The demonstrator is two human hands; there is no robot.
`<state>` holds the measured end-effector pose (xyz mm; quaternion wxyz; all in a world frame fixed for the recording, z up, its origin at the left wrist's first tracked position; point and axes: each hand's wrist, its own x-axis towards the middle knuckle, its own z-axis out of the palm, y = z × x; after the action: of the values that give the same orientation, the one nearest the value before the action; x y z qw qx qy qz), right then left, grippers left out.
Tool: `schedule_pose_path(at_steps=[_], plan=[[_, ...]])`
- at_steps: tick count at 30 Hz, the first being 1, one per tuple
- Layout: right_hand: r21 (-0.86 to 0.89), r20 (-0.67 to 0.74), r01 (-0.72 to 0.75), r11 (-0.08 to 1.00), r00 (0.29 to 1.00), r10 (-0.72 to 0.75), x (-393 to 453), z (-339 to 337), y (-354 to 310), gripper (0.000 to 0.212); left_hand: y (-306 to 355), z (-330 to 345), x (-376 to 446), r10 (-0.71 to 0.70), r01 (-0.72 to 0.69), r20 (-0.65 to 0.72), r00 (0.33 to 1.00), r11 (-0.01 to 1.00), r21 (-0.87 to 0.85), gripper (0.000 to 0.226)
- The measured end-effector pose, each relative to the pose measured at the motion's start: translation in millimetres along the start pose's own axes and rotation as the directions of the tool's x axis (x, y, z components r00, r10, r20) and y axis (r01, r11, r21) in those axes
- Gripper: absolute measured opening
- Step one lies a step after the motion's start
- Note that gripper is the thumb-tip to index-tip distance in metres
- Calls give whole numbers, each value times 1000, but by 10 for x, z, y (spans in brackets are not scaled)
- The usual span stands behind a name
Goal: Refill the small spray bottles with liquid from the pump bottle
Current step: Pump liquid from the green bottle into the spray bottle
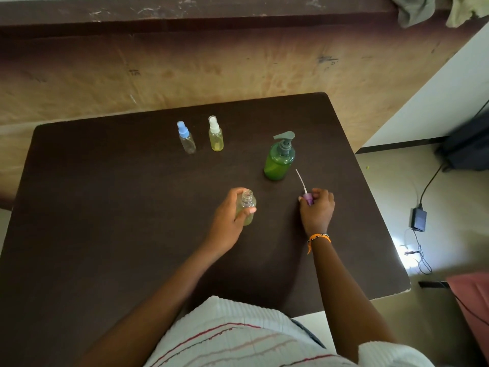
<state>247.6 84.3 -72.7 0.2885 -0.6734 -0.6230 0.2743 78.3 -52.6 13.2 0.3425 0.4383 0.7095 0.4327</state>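
Fingers of left hand wrap the uncapped spray bottle, upright near bench centre. Right hand pinches its purple sprayer cap, dip tube pointing away. Green pump bottle stands just beyond. Small bottle looks light, thin plastic, probably tippy; hold mid-body. Pump bottle likely heavier; steady its body, press the head.

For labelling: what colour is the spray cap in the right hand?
Purple spray cap, seen in the head view.
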Motion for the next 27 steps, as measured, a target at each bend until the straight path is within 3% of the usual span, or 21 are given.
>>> schedule_pose_path(at_steps=[27], plan=[[-83, 1, 65, 994, 998, -65, -114, 6, -112, 56, -18, 27, -17, -13, 13, 12, 1000, 1000, 11, 33]])
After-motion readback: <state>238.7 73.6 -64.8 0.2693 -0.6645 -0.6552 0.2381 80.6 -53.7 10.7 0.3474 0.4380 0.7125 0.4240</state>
